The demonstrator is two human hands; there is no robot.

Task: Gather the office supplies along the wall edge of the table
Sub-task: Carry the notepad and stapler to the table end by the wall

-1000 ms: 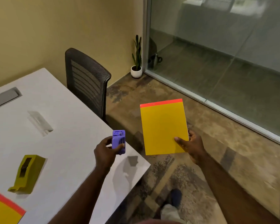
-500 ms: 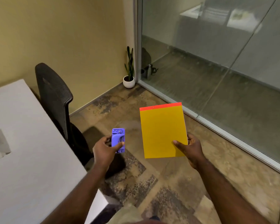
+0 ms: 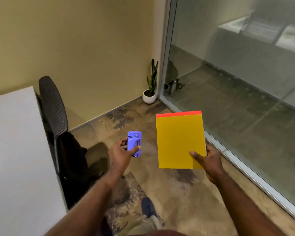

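Observation:
My left hand (image 3: pixel 120 155) grips a small purple stapler (image 3: pixel 134 143), held upright over the floor, well right of the white table (image 3: pixel 19 159). My right hand (image 3: pixel 207 159) holds a yellow notepad (image 3: pixel 179 140) with a red top strip by its lower right corner, face towards me. Both hands are out in front of me, off the table. The table's end edge near the yellow wall shows at the far left; no other supplies are in view on it.
A black mesh office chair (image 3: pixel 54 108) stands against the table's right side, with a dark bag (image 3: pixel 73 155) on the floor beside it. A potted plant (image 3: pixel 149 96) sits in the corner. A glass wall (image 3: pixel 237 82) runs along the right. My foot (image 3: pixel 148 208) is on the carpet.
The view has swung right and moved along the table; the tape dispenser and second notepad have left the frame. Both hands keep the same hold on the stapler and notepad.

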